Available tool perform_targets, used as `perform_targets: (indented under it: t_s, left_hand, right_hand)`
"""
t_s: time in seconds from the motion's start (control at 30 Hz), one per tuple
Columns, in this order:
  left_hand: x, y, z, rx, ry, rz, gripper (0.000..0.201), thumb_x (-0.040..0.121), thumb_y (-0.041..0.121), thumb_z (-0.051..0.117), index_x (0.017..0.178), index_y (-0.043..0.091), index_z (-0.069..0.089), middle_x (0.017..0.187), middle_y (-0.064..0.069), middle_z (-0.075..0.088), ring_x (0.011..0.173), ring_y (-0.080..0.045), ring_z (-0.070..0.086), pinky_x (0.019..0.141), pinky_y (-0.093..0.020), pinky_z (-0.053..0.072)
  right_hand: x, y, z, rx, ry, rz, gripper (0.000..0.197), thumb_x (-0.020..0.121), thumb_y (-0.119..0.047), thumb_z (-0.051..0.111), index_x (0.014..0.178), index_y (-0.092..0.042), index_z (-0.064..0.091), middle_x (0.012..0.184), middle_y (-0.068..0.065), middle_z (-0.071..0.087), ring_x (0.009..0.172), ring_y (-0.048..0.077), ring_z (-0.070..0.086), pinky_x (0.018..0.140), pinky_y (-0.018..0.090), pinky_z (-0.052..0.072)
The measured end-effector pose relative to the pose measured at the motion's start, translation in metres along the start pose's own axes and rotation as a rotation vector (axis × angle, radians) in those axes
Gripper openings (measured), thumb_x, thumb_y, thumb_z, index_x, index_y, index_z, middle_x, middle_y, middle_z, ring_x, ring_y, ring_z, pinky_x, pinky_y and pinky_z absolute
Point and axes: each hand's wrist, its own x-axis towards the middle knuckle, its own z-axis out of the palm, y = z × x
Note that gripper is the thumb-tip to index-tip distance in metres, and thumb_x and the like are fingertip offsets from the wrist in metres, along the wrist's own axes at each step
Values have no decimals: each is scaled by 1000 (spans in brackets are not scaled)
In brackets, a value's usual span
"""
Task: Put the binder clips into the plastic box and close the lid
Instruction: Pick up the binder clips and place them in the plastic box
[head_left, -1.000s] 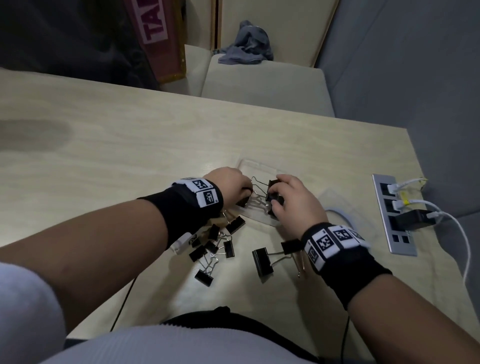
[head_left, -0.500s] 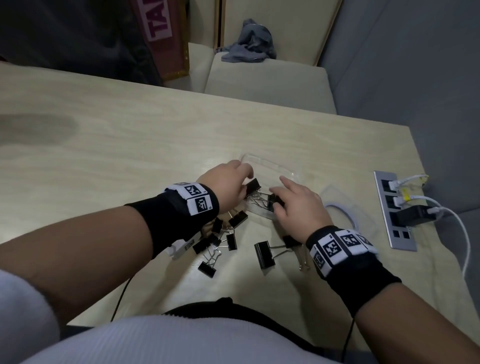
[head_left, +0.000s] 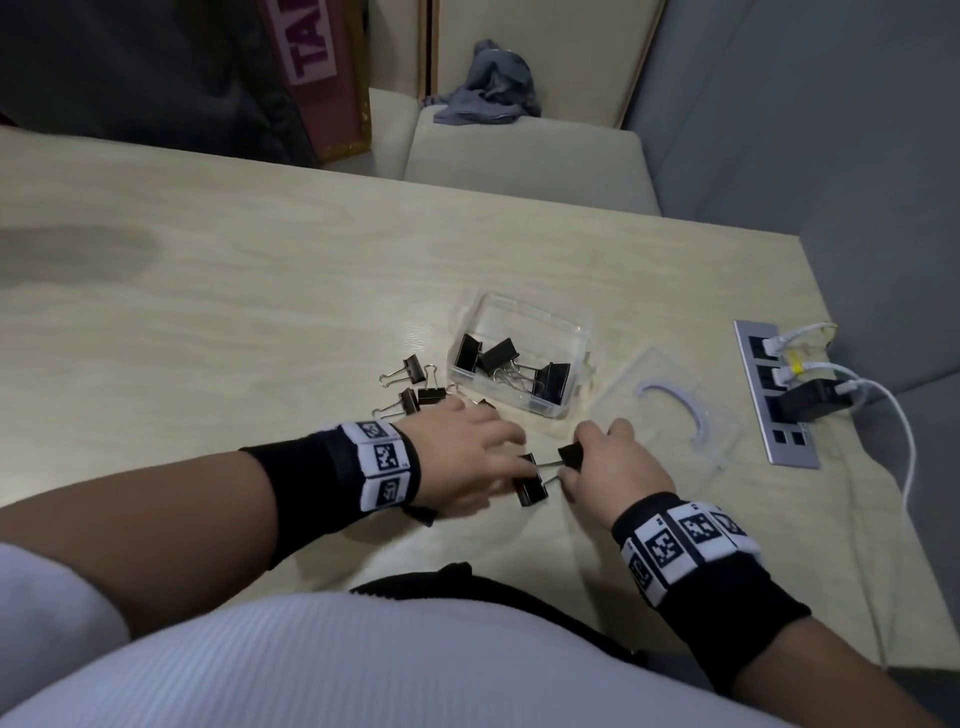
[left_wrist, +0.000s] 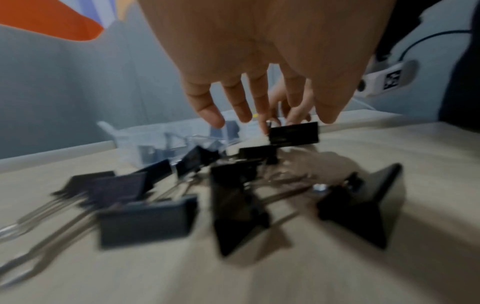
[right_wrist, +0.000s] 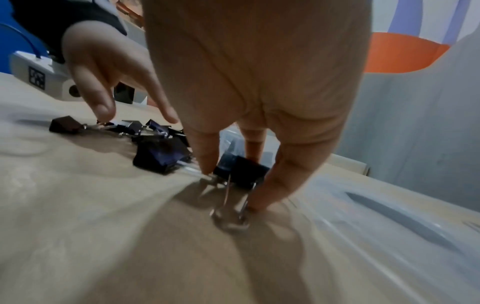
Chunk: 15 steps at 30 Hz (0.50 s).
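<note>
Right hand (head_left: 615, 462) low over the table (head_left: 260, 291), fingers and thumb curled down around a black binder clip (head_left: 571, 455), pinching it; from the right wrist view, fingertips (right_wrist: 207, 164) on both sides of this same clip (right_wrist: 240, 168), its wire handles pointing toward the camera and touching the table top. Left hand (head_left: 457, 457) just beside, to the left, fingers straight and spread, holding nothing; one fingertip (left_wrist: 265, 127) near or touching a second large clip (head_left: 530, 486) that lies between both hands — contact not clear because of blur.

Behind the left hand, a loose group of smaller clips (head_left: 415, 392) on the table, partly hidden by the fingers. Farther back and slightly right, the clear plastic box (head_left: 566, 332), open, with three large clips inside (head_left: 498, 356), lying in a row along its near side. To the right of the box, touching or almost touching it, the transparent lid (head_left: 670, 410), flat on the table, separate from the box.

At the right table edge, a metal socket strip (head_left: 779, 410) with white cables and a black charger plugged in. Beyond the table, a beige seat (head_left: 519, 156) with a grey cloth (head_left: 493, 88) on it.
</note>
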Motion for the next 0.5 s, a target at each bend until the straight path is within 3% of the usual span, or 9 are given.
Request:
perform_targets:
  t_s: [0.1,0.27,0.43,0.5]
  left_hand:
    - [12,18,-1,-17,-109,43,55,82,49,59,132,37,40,141,1,41,119,-27,46,88,-45,44]
    - [24,18,-3,-104,-203,-97,39,85,40,58,121,25,51,124,-5,49,100,-32,50,83,-45,50]
    - [16,9,2,-157,-147,-140,36,78,36,58,112,24,58,118,-2,52,98,-29,52,83,-42,51]
    - [11,4,-5,-244,-23,-132,33,72,37,62,101,22,61,114,-1,54,96,-25,54,82,-37,50]
  right_hand:
    - [0,-2,5,68,62,-52,31,88,-34,56,113,-17,49,111,11,39,79,31,55,69,38,51]
    - [-2,2,6,134,57,-125,28,82,-28,60,108,-20,52,115,8,45,93,29,55,78,36,49]
    - [-4,5,-6,358,108,-94,35,75,-31,65,105,-26,48,109,3,45,86,22,55,77,36,50]
    - [-4,5,-15,490,161,-118,43,77,-30,67,116,-29,48,113,0,43,87,17,54,79,30,45]
